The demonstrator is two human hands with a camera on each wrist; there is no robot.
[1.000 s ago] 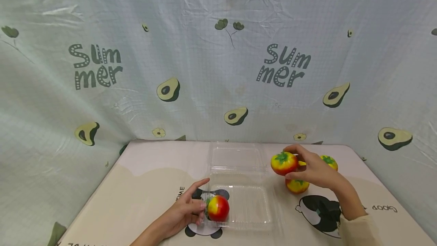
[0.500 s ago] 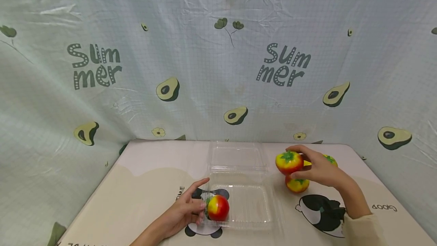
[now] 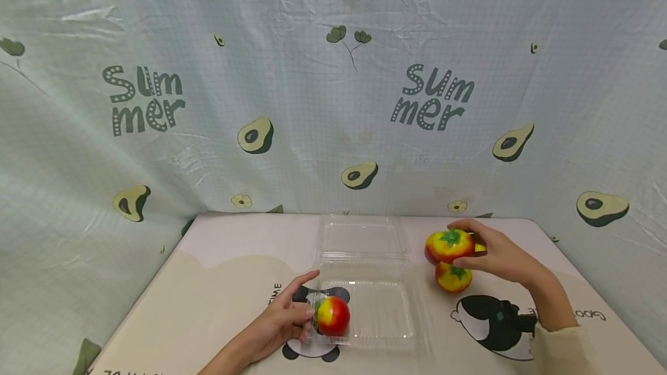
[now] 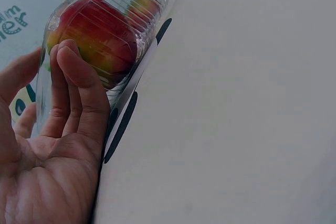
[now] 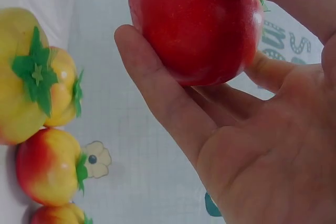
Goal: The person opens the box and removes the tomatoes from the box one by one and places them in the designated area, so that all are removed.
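Note:
In the head view my right hand point(image 3: 492, 253) holds a red-and-yellow toy tomato point(image 3: 452, 241) with a green star-shaped leaf top. Thumb and fingers curl round its red side point(image 5: 194, 30) in the right wrist view. The held tomato overlaps others behind it; another tomato point(image 3: 453, 278) lies just in front. My left hand point(image 3: 283, 320) rests against the left wall of a clear plastic clamshell box point(image 3: 383, 311), fingers mostly straight along it. Inside that box, by the same wall, one tomato point(image 3: 333, 316) lies on its side, seen through the plastic in the left wrist view.
The box's open lid point(image 3: 362, 239) lies flat toward the back. Several tomatoes point(image 5: 50, 166) stand close together at the right. A printed mat point(image 3: 219, 288) covers the table, and a curtain with avocado prints point(image 3: 312, 103) hangs behind it.
My right hand has moved to the right with the tomato, uncovering part of another tomato on its left and covering the one at the far right. My left hand and the box have stayed put.

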